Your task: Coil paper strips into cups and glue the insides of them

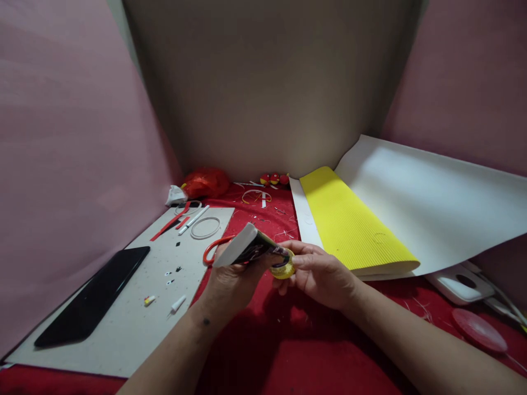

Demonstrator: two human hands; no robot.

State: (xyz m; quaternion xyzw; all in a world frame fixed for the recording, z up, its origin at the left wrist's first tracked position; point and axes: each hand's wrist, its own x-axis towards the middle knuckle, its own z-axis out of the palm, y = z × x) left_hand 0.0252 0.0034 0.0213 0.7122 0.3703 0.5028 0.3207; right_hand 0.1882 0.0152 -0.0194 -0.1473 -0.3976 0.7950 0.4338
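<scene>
My left hand (236,282) is wrapped round a squeeze tube (249,248) with a dark printed label and a flat white end. The tube slants down to the right, its narrow end meeting a small round yellow piece (285,269) that looks like coiled corrugated paper. My right hand (319,271) pinches that yellow piece by its edge. Whether glue is coming out is hidden. Just behind my left hand lies a red-orange loop (209,251), perhaps a scissors handle, partly covered.
On the left, a grey board (123,307) carries a black phone-like slab (96,293), a small white tube (178,303) and red strips (171,221). Folded yellow corrugated sheet (354,219) and white paper (428,203) lie right. Red-and-yellow balls (274,179) and a red bag (208,182) stand behind.
</scene>
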